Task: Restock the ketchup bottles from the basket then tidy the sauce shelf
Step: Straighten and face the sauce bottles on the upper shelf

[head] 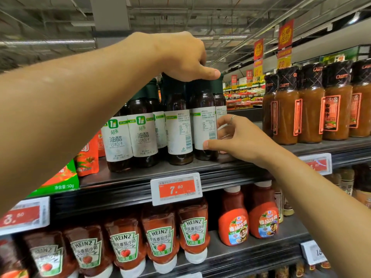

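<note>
The left hand [180,55] covers the caps of the dark dressing bottles [179,125]. The right hand [239,137] hides the rearmost bottle's lower half. The ketchup bottles [124,245] at the lower shelf's left end are blurred and cut off by the picture's edge.

Red Heinz ketchup bottles [160,237] stand cap-down in a row on the lower shelf [251,255]. On the upper shelf [124,177], dark dressing bottles [140,127] with white labels stand upright, two turned backwards on the right.
</note>
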A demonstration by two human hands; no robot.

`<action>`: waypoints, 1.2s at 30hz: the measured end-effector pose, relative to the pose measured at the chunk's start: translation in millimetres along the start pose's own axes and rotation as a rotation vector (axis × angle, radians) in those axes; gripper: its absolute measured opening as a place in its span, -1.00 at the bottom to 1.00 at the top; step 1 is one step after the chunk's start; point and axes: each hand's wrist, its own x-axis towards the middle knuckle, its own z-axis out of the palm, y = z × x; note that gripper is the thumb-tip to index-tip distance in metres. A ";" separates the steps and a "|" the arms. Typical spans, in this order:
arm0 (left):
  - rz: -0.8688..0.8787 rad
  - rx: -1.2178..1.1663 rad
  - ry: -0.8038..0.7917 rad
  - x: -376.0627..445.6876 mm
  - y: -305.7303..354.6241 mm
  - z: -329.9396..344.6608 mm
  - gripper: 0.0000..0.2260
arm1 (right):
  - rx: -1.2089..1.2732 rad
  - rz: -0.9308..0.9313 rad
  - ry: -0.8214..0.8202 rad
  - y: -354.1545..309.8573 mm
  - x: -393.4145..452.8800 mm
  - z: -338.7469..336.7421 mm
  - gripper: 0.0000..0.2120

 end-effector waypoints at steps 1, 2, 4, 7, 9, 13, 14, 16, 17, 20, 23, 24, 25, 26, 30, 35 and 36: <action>-0.004 -0.017 -0.003 -1.1 -1.3 -1.2 -0.37 | -0.068 -0.012 0.006 -1.4 -0.1 1.4 -0.43; -0.005 -0.048 -0.002 -3.0 -2.7 -3.8 -0.37 | -0.149 -0.024 0.007 -3.3 0.1 3.2 -0.34; 0.037 -0.156 -0.020 -8.0 -5.8 -9.7 -0.51 | -0.278 -0.048 0.017 -5.5 0.7 7.1 -0.22; 0.163 -0.391 -0.073 -14.2 -9.5 -13.9 -0.64 | -0.271 -0.053 0.034 -3.6 1.4 7.2 -0.35; 0.192 -0.472 -0.086 -13.4 -11.6 -11.2 -0.56 | -0.205 -0.037 0.013 -0.5 1.4 4.1 -0.42; 0.186 -0.406 -0.063 -10.0 -10.4 -8.4 -0.56 | -0.028 -0.017 -0.097 3.0 1.0 -1.0 -0.50; 0.187 -0.398 -0.066 -9.4 -11.0 -8.1 -0.59 | 0.004 -0.018 -0.121 3.6 1.3 -1.4 -0.52; 0.186 -0.404 -0.088 -9.5 -12.7 -7.1 -0.63 | 0.048 -0.025 -0.144 4.0 1.6 -1.6 -0.53; 0.186 -0.396 -0.095 -9.8 -13.4 -6.7 -0.65 | 0.050 -0.034 -0.137 3.9 1.9 -1.1 -0.53; 0.178 -0.317 -0.080 -7.6 -13.5 -4.1 -0.72 | -0.066 -0.041 -0.045 1.9 2.2 2.0 -0.47; 0.152 -0.271 -0.057 -3.1 -12.9 -0.4 -0.73 | -0.162 -0.008 -0.004 -0.1 1.6 4.5 -0.40; 0.145 -0.261 -0.052 -1.4 -13.3 0.9 -0.72 | -0.157 -0.007 -0.012 0.2 1.6 4.7 -0.43; 0.137 -0.252 -0.047 -0.1 -13.7 2.2 -0.70 | -0.137 -0.012 -0.024 0.5 1.6 4.4 -0.47; 0.128 -0.241 -0.041 1.4 -13.9 3.3 -0.68 | -0.116 -0.018 -0.037 0.8 1.5 3.9 -0.52; 0.096 -0.212 -0.017 5.5 -11.9 4.6 -0.61 | -0.127 -0.035 -0.043 1.7 2.7 2.2 -0.59; 0.091 -0.214 -0.008 4.8 -11.0 3.0 -0.59 | -0.232 -0.046 -0.009 0.7 3.3 5.9 -0.47; 0.093 -0.216 -0.002 3.9 -11.1 3.0 -0.57 | -0.240 -0.048 -0.007 1.3 3.6 6.2 -0.48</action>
